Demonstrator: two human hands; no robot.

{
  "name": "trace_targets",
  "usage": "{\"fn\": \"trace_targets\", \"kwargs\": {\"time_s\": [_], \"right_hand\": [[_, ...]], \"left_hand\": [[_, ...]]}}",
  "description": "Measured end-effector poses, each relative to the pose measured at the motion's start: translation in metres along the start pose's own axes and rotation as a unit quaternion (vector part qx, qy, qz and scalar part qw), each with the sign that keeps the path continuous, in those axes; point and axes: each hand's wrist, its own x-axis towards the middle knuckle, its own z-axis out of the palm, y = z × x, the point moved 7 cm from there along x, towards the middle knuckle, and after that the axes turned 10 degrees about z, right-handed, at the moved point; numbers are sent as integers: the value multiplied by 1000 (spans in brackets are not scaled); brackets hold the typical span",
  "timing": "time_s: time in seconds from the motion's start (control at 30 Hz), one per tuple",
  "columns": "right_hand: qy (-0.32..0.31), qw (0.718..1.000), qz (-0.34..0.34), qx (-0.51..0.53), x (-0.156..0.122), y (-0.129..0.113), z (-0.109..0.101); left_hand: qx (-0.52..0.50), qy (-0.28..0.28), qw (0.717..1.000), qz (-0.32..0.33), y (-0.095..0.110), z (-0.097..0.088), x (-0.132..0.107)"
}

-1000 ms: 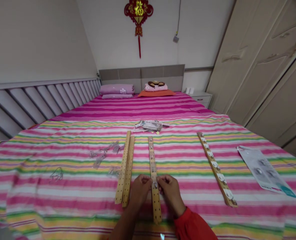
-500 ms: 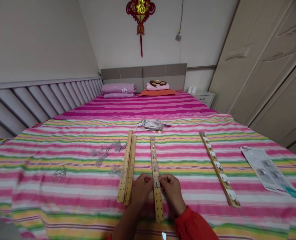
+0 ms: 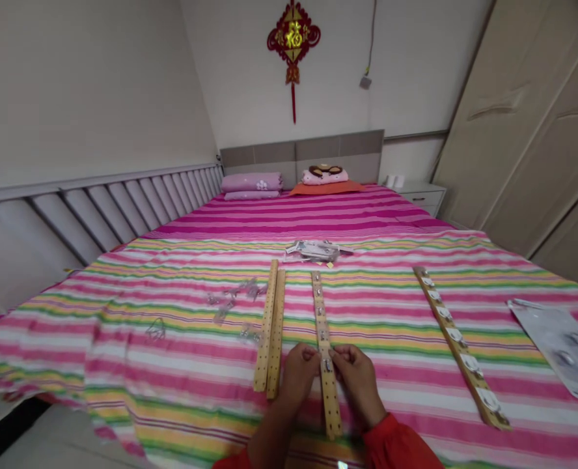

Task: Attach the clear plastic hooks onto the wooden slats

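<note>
A pale wooden strip with rows of holes (image 3: 331,407) lies lengthwise before me on the striped bedspread. Small shiny metal pieces in clear plastic (image 3: 321,311) sit in a line along its far half. My left hand (image 3: 301,371) is closed in a pinch at the strip's left edge. Opposite it, my right hand (image 3: 356,376) pinches at the right edge. Between my fingertips a small metal piece in clear plastic (image 3: 327,365) rests on the strip; its edges are partly hidden by my fingers.
Two more holed strips (image 3: 272,326) lie left of my hands. Beyond them are scattered clear packets (image 3: 225,306) and a thin loop of cord or wire (image 3: 156,330). A strip with white round pieces (image 3: 457,339), a clear package (image 3: 557,348) and a plastic bag (image 3: 316,250) also lie around.
The whole view has shifted, so everything appears farther right and slightly lower. Both hands stay pinched at the same place on the strip.
</note>
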Motion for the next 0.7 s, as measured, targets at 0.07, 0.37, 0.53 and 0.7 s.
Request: {"fn": "trace_targets", "kwargs": {"time_s": [0.07, 0.37, 0.53, 0.7], "right_hand": [[-14, 1000, -6, 7, -4, -4, -2], [-53, 997, 32, 39, -13, 0, -11], [-51, 997, 23, 46, -17, -7, -8], [-62, 997, 29, 46, -14, -3, -11]], "left_hand": [[5, -20, 1000, -2, 1, -4, -5], [214, 106, 948, 209, 36, -125, 2], [375, 5, 901, 219, 34, -136, 16], [386, -7, 893, 233, 29, -135, 29]]}}
